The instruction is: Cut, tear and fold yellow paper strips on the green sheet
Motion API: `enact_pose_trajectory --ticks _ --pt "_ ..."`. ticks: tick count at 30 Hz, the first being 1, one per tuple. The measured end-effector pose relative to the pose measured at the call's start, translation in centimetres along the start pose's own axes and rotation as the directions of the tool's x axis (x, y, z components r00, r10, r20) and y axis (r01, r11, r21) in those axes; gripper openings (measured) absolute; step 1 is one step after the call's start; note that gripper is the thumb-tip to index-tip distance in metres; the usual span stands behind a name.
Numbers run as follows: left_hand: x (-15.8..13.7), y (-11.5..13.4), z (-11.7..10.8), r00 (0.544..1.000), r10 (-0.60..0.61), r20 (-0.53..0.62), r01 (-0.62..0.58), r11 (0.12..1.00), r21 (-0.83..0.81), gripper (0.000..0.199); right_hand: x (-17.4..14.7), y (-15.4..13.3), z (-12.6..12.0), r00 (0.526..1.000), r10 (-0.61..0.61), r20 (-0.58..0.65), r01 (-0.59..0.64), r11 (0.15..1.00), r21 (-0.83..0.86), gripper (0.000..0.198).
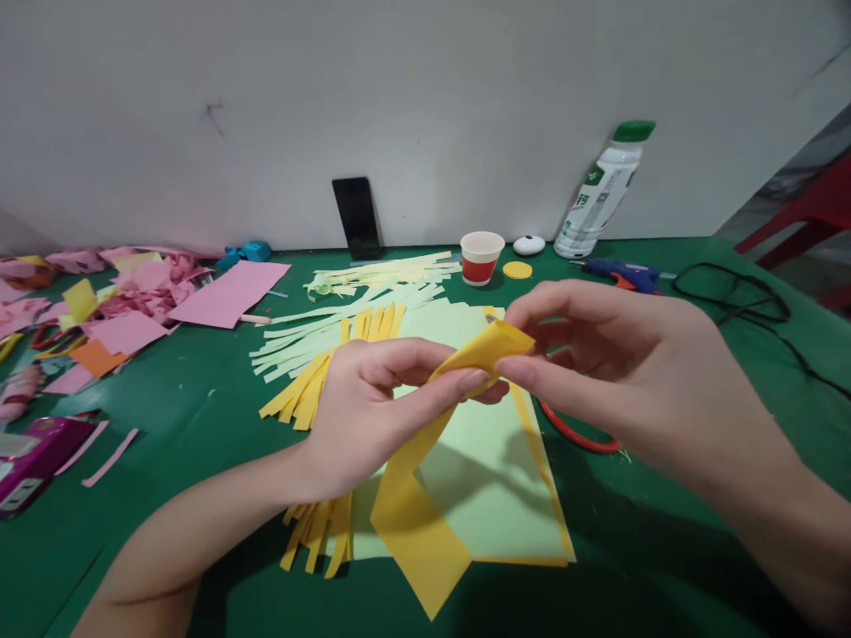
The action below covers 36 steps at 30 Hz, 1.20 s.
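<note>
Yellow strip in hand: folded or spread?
Partly folded: the yellow strip curls over between the left hand and right hand; its lower end is spread.

Left hand (pixel 369 412): yours is bare, with slender fingers (pixel 407 354).
Left thumbnail (pixel 473 379): you wear it short and rounded.
Left forearm (pixel 226 518): bare from your narrow wrist (pixel 299 474) to the edge of view, with a crease (pixel 156 601) lower down.
Right hand (pixel 618 341): yours is bare, its thumb (pixel 565 377) long and slim.
Right forearm (pixel 784 514): bare as far as you can see, widening away from the wrist.
</note>
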<state>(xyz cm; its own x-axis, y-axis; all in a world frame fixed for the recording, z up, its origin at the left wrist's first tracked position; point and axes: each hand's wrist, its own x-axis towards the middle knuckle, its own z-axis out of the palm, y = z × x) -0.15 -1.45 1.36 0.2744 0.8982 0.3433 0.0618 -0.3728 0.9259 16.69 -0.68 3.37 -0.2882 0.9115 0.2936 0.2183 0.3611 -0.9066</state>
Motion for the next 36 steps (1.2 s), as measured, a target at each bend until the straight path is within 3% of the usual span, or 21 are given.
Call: enact_pose_trajectory --ticks 13,22,29,32,36 --pt "0.6 -0.3 -0.4 0.999 -0.022 -0.023 0.022 0.999 0.023 0.012 -0.1 0.5 0.5 0.999 0.016 -0.039 -0.016 1.0 -0.013 0.006" --pt "1.1 -0.1 -0.7 0.986 -0.167 0.006 0.167 0.985 -0.029 0.008 0.3 0.7 0.6 0.999 0.026 -0.031 -0.027 0.999 -0.042 0.008" --pt "1.2 -0.2 -0.6 0.983 -0.183 -0.006 0.182 0.98 -0.086 0.007 -0.1 0.4 0.6 0.999 0.015 -0.032 -0.018 0.996 -0.088 0.01" --pt "1.2 -0.2 -0.7 0.973 -0.208 0.1 0.219 0.968 -0.122 0.015 -0.2 0.5 0.3 0.999 0.015 -0.04 -0.018 0.998 -0.067 0.01" --pt "1.4 -0.5 -0.6 0.895 -0.251 0.369 0.347 0.91 -0.225 0.029 0.3 1.0 -0.5 0.986 0.05 -0.162 -0.04 0.997 0.061 0.011"
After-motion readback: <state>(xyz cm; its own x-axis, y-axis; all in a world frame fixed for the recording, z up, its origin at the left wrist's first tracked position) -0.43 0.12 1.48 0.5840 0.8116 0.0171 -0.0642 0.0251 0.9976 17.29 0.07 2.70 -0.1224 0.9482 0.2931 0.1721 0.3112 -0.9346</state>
